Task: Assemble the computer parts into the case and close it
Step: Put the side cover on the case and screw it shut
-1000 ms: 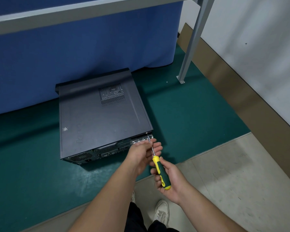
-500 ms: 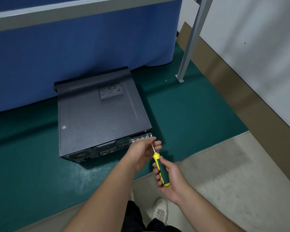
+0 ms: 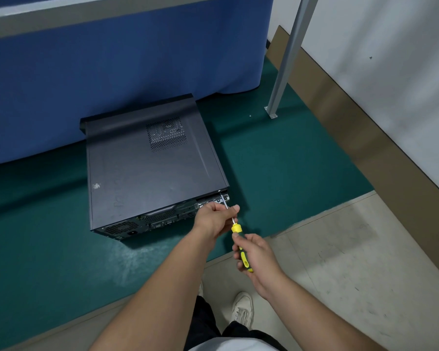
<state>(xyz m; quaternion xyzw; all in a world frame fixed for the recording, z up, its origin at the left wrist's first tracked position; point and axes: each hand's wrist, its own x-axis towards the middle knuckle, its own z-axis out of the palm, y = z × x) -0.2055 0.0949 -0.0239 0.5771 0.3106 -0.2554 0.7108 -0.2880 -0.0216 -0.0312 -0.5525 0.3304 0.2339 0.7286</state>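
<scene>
A black computer case (image 3: 147, 171) lies flat on the green mat, its side panel on and its rear ports facing me. A screwdriver (image 3: 241, 247) with a yellow and green handle points its metal shaft at the case's near right rear corner, tip at the top edge. My right hand (image 3: 257, 257) grips the handle. My left hand (image 3: 214, 219) pinches the shaft just below the tip, beside the rear panel.
The green mat (image 3: 289, 168) covers the floor under a blue cloth-draped bench (image 3: 112, 72). A grey metal leg (image 3: 284, 67) is bolted down at the right. Pale floor (image 3: 340, 262) and my white shoe (image 3: 242, 310) lie near me; a wall stands on the right.
The view has shifted slightly. Both hands stay on the screwdriver at the case's corner, and my right hand has shifted its grip round the handle.
</scene>
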